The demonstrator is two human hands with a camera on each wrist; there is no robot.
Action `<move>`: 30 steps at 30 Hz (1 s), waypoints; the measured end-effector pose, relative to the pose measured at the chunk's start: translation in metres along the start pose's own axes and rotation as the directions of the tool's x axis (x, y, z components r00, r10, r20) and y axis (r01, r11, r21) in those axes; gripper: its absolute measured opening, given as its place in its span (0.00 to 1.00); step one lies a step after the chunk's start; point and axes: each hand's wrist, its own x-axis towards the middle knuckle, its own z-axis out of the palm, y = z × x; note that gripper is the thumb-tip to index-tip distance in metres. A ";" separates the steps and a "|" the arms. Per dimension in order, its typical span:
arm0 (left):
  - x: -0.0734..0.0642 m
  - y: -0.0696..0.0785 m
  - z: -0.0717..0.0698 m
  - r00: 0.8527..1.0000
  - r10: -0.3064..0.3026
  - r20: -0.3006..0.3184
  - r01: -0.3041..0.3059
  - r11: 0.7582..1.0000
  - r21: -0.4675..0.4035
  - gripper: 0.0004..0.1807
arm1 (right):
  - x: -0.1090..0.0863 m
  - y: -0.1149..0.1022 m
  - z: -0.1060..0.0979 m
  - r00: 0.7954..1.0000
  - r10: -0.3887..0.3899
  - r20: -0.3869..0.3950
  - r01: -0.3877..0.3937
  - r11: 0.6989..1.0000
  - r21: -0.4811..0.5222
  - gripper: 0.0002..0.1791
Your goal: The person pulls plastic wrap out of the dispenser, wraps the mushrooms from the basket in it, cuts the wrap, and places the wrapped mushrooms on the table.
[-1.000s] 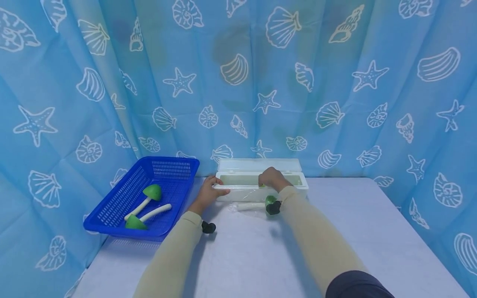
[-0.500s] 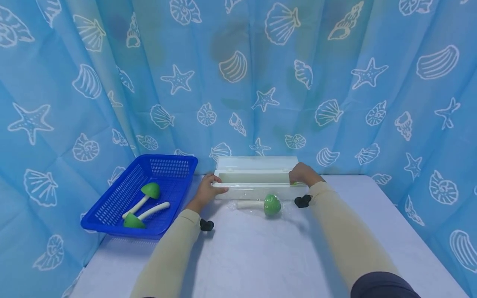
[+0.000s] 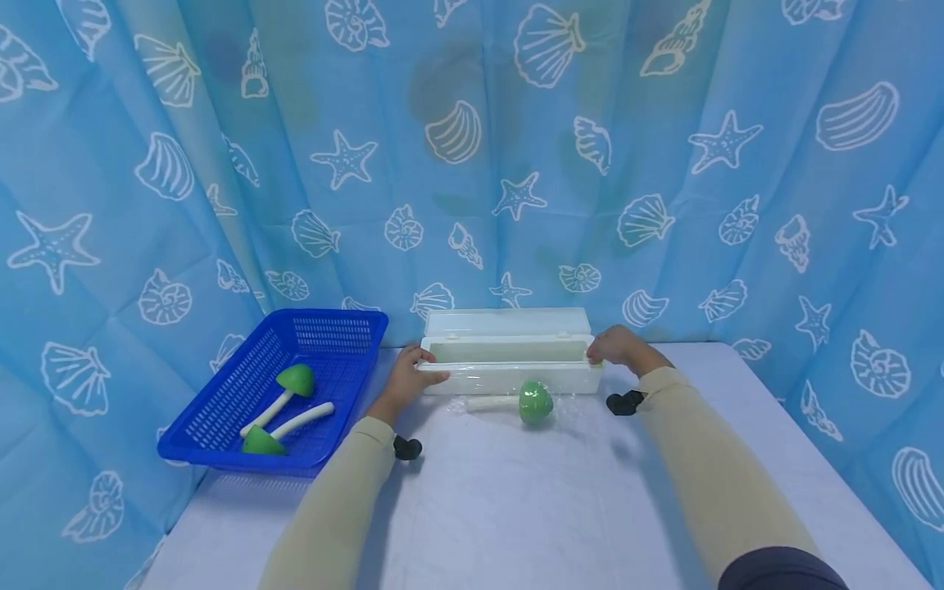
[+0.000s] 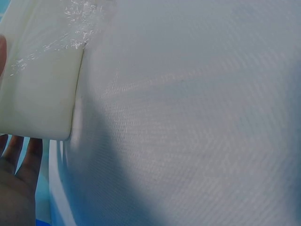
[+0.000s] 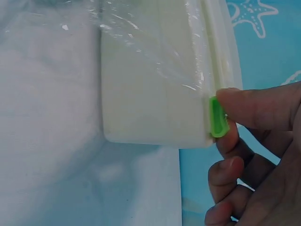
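A long white cling film dispenser (image 3: 442,383) with its lid (image 3: 509,322) raised lies at the back of the table. My left hand (image 3: 404,383) grips its left end, thumb on the front and fingers round the end. At the right end my right hand (image 3: 625,348) pinches a green slide cutter (image 5: 218,120) between thumb and finger, on the dispenser's edge. Clear cling film (image 5: 155,56) drapes down the front face. Against the front lies a toy mushroom with a green cap (image 3: 535,402) and white stem, under or within the film; which, I cannot tell.
To the left stands a blue plastic basket (image 3: 177,452) holding a mushroom with a green cap (image 3: 297,379) and another mushroom (image 3: 264,441). A blue shell-print curtain (image 3: 472,205) hangs close behind the white table (image 3: 501,508).
My right hand has slid rightward along the dispenser from near its middle to its right end with the green cutter. My left hand keeps its hold on the left end.
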 end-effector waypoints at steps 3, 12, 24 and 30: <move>0.000 -0.002 0.000 1.000 0.012 -0.007 -0.012 1.000 -0.020 0.17 | -0.003 0.001 0.004 0.998 -0.057 -0.012 0.056 0.998 -0.029 0.15; -0.007 -0.005 0.001 0.999 0.041 -0.028 -0.042 0.998 -0.040 0.22 | -0.012 0.002 0.019 0.936 -0.348 -0.049 0.319 0.901 -0.295 0.14; -0.015 0.001 0.009 0.970 0.181 -0.164 -0.168 0.981 0.094 0.18 | -0.022 0.019 0.043 0.655 -0.716 -0.242 0.522 0.660 -0.540 0.02; -0.021 0.008 0.008 0.954 0.251 -0.163 -0.233 0.965 0.121 0.12 | -0.026 0.013 0.063 0.731 -0.631 -0.260 0.507 0.758 -0.410 0.11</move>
